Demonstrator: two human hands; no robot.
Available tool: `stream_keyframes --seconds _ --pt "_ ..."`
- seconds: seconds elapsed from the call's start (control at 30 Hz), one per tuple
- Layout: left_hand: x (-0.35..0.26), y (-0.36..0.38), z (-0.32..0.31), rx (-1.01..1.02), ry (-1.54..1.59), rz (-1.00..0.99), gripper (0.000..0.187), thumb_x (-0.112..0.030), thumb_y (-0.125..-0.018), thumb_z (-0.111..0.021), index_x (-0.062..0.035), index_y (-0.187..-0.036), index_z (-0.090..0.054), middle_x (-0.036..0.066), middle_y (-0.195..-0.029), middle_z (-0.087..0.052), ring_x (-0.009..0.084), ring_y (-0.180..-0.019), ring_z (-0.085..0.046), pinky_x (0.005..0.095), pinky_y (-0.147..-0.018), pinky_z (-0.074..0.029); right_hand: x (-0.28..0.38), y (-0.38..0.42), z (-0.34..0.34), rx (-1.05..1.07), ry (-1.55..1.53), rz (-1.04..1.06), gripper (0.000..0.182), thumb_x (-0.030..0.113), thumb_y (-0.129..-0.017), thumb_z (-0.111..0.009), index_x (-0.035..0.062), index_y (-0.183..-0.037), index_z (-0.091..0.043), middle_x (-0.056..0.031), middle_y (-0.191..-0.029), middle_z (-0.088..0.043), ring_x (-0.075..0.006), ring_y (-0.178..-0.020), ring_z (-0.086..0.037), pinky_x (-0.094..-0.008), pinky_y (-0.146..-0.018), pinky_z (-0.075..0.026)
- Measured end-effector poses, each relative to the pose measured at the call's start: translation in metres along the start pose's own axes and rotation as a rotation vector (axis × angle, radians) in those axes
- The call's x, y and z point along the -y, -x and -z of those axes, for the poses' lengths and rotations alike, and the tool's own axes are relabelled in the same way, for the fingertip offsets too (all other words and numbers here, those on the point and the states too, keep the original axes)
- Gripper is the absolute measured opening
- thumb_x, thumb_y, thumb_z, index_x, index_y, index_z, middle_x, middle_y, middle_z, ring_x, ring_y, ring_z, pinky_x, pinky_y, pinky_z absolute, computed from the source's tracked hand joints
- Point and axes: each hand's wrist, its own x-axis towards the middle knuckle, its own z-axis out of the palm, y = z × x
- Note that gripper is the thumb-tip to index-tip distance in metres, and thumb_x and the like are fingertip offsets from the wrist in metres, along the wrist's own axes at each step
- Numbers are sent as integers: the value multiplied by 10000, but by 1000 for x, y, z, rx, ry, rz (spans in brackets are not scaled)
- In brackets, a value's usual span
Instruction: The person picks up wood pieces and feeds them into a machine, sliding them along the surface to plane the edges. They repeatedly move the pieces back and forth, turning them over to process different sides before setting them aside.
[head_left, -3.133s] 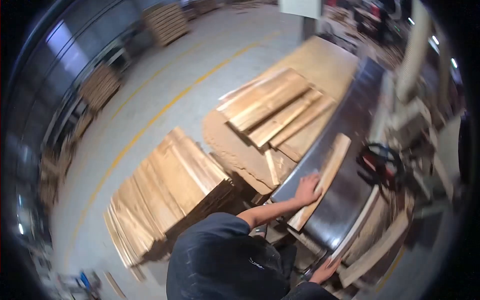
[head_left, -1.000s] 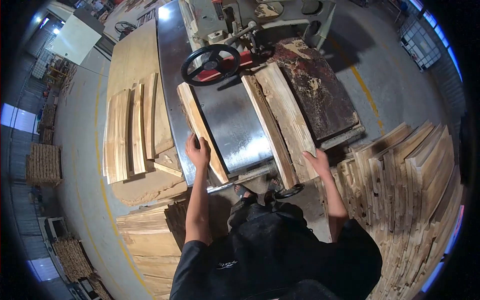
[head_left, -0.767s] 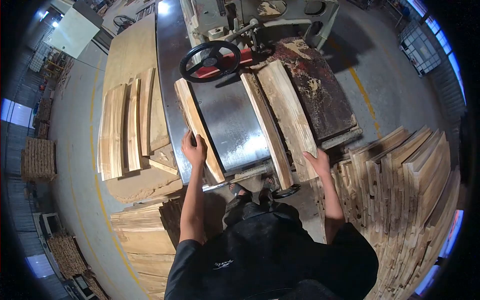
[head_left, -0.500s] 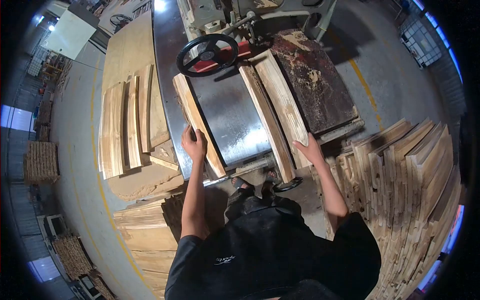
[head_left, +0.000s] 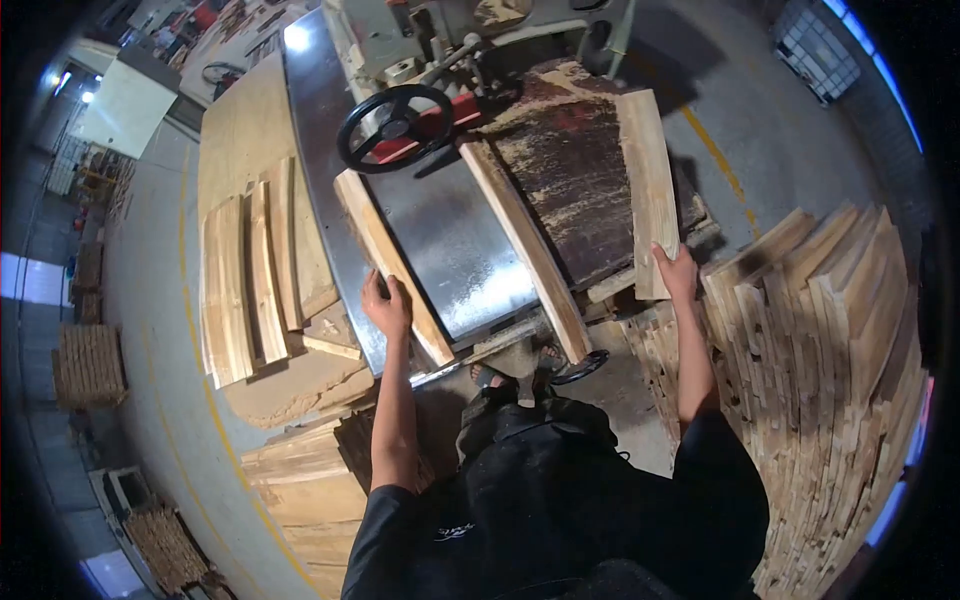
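Note:
My right hand (head_left: 676,272) grips the near end of a flat wooden board (head_left: 648,165), thumb on its upper face, out over the dark right side of the machine. Against the left edge of a narrower wooden plank (head_left: 392,262) on the shiny metal table (head_left: 455,235), the fingers and thumb of my left hand (head_left: 386,305) are curled round it. Another narrow plank (head_left: 525,250) with a dark edge lies to the right on the table, touched by neither hand.
A black handwheel (head_left: 396,128) stands at the machine's far side. Sawdust covers its dark surface (head_left: 570,175). Several cut boards (head_left: 226,290) lie on a wooden sheet at left. A tall stack of boards (head_left: 810,370) rises at right, and more boards (head_left: 310,470) are stacked at lower left.
The flat board in my right hand has moved right, away from the narrow plank beside it, over the sawdust-covered side. My left hand stays at its plank. The view has shifted slightly.

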Motion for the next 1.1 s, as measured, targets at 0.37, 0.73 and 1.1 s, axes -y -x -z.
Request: stream_keyframes --seconds 0.37,0.73,1.1 --pt "-16 -2 1 -11 -13 -8 374 -233 -959 -677 40 -1211 -710 233 -1244 -706 406 -1174 -640 470 -1034 -488 4 81 -18 179 -190 146 620 484 -882 -819 -40 -1186 -686 -214 -1073 -752 -286 -983 -730 -401 -864 -551" --pt "-10 0 0 1 -11 7 412 -282 -979 -658 34 -1240 -705 216 -1286 -697 401 -1216 -626 484 -1057 -472 -67 29 22 7 -49 -105 687 582 -882 -756 -17 -1215 -709 -233 -1125 -746 -378 -1031 -724 -464 -917 -537" --pt "8 -2 -8 -20 73 103 367 -188 -905 -686 25 -1203 -722 208 -1214 -723 390 -1133 -662 462 -998 -509 -73 42 -31 -343 -129 -196 742 582 -885 -768 -77 -1222 -718 -228 -1156 -761 -371 -1082 -723 -432 -957 -534"
